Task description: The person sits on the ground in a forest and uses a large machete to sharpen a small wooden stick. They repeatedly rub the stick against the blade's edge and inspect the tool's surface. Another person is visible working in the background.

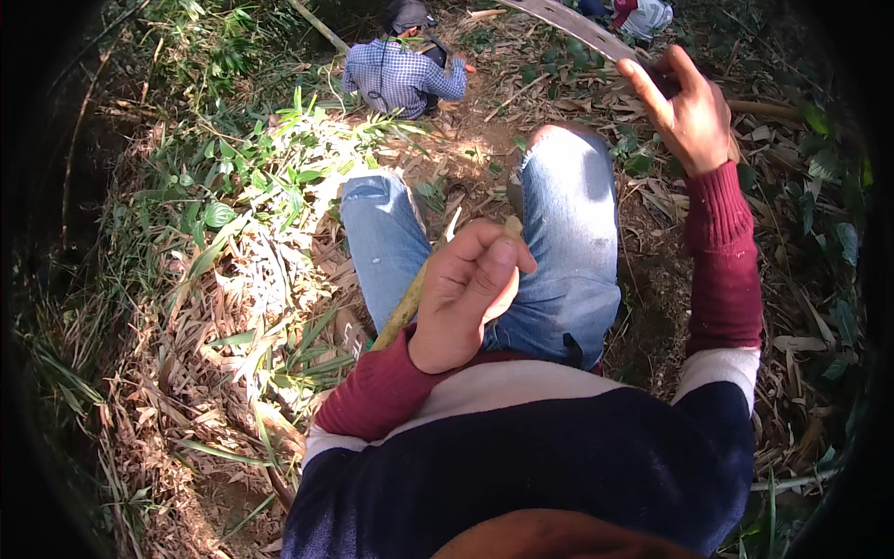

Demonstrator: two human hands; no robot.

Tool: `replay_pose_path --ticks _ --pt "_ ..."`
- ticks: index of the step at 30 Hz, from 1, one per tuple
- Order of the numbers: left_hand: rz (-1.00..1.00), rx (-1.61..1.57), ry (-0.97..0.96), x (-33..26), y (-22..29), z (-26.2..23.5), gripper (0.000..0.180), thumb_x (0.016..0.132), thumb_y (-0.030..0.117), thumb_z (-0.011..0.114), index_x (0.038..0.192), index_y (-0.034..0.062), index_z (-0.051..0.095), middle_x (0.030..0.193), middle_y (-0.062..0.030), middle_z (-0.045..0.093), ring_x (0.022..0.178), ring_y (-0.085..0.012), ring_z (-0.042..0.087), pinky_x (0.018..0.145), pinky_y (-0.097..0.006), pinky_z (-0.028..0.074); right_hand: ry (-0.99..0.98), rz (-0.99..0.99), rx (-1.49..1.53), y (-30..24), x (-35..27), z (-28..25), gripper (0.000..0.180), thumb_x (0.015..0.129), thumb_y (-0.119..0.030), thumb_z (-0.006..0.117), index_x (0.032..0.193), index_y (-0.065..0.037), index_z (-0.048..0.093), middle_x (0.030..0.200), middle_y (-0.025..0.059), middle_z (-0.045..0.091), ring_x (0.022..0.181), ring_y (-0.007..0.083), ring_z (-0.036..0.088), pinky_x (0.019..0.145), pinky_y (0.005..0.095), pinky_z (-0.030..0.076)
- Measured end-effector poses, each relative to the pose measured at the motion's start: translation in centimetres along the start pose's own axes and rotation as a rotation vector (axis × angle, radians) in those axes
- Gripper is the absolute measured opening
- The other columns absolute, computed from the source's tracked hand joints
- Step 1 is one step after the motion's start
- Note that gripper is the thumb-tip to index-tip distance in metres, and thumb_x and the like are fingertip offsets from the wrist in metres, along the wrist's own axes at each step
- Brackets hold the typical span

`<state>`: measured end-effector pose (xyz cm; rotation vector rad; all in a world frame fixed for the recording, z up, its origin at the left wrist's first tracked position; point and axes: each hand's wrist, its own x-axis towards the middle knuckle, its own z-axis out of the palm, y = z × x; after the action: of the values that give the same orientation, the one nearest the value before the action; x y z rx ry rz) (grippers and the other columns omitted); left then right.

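Note:
My left hand [468, 296] is closed around a yellow-green stick [408, 304] in front of my lap. The stick's pale, cut-looking end pokes out past my thumb, and its other end slants down to the left behind my wrist. Raised at the upper right, my right hand [694, 119] grips a machete [579, 32]. Its long grey blade points up and to the left, with the tip beyond the top edge. My palm and fingers hide the machete's handle. The blade is well apart from the stick.
My jeans-clad knees [570, 200] are bent on either side of a dirt strip. Ahead crouches a person in a checked shirt [396, 76]; another person [644, 19] is partly visible farther right. Dry leaves [223, 345] and green plants [219, 214] cover the ground around me.

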<state>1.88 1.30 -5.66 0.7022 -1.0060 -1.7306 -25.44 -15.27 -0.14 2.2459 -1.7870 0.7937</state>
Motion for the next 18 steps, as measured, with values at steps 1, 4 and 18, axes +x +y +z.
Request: replay_pose_path --ticks 1,4,18 --pt "0.031 -0.014 0.052 1.2 -0.1 -1.2 0.035 0.111 0.035 0.043 0.111 0.0027 0.056 0.069 0.0030 0.046 0.057 -0.0047 0.036 0.052 -0.022 0.029 0.010 0.001 0.206 1.6 -0.7 0.1 0.045 0.097 -0.044 0.069 0.090 -0.001 0.058 0.068 0.0037 0.060 0.061 0.0098 0.053 0.057 0.0265 0.043" --pt "0.038 -0.136 0.124 2.6 0.0 -1.4 0.034 0.111 0.028 0.041 0.114 -0.0023 0.055 0.067 -0.0003 0.043 0.055 -0.0078 0.037 0.050 -0.023 0.031 -0.036 0.018 0.834 0.3 -3.5 -0.8 0.035 0.101 -0.034 0.065 0.089 -0.002 0.057 0.070 -0.0023 0.055 0.062 0.0056 0.045 0.057 0.0230 0.037" --pt "0.122 -0.326 0.293 2.6 -3.5 -2.1 0.033 0.109 0.028 0.046 0.123 0.0004 0.057 0.086 -0.0057 0.058 0.066 -0.0116 0.050 0.060 -0.025 0.040 -0.026 -0.444 0.749 -7.4 -6.2 -1.2 0.094 0.060 -0.075 0.084 0.099 0.008 0.061 0.084 0.0117 0.067 0.070 0.0208 0.067 0.066 0.0308 0.054"
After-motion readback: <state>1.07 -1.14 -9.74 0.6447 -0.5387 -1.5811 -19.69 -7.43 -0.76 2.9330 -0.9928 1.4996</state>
